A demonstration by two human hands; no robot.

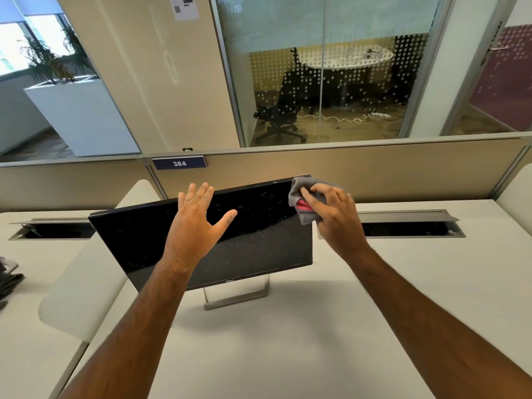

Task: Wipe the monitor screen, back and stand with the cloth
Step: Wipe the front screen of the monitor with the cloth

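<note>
My left hand [195, 223] was spread wide in front of the monitor [244, 243] — four fingers straight and close together, thumb splayed out to the right, holding nothing. The fingertips reached up to the top edge of the panel; whether the palm actually touched the glass I could not tell.

My right hand [334, 214] was curled round the cloth [299, 194], fingers bent and thumb tucked in, bunching it into a wad against the upper right corner of the screen. The cloth was grey with a streak of pink showing between my fingers, and a flap of it lapped over the top corner of the panel.

There was one monitor, its dark screen facing me and tilted, the left end lower than the right, with dust specks across the glass. It stood on one silver stand [236, 298], whose open rectangular foot rested on the white desk [288, 355]. One cloth, two hands, both forearms bare.

Behind the monitor lay two open cable trays — one at the left [54, 228], one at the right [408, 224] — sunk into the desk. On the beige partition behind hung one blue number plate [179, 163] reading 384. Beyond the glass wall I counted one black office chair [285, 113] and one white round table [348, 60].
</note>
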